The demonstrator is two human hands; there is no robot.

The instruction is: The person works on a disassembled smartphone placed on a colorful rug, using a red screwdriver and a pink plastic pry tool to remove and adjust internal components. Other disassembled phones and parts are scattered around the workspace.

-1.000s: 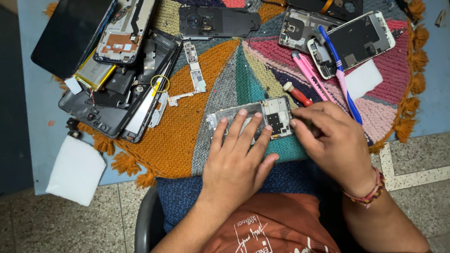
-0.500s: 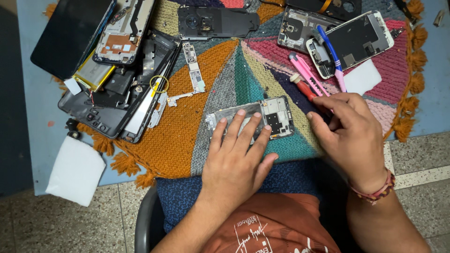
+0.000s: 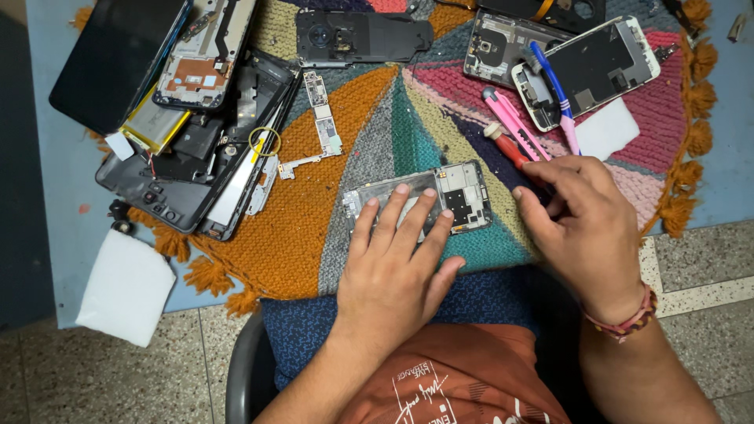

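Your left hand [image 3: 397, 259] lies flat, fingers spread, pinning the opened grey metal phone frame [image 3: 420, 200] steady; beside it, your right hand [image 3: 585, 224] pinches the red-handled screwdriver [image 3: 510, 148].

The left hand [image 3: 397, 259] covers the near half of the opened phone [image 3: 428, 200], so that part of its inside cannot be seen. Just right of the phone, the right hand [image 3: 585, 228] hides the red screwdriver's [image 3: 510, 149] tip, and whether the fingers close on it cannot be told. Far beyond the phone, the dark screen panel [image 3: 118, 59] and the black back cover [image 3: 550, 9] run off the top edge.
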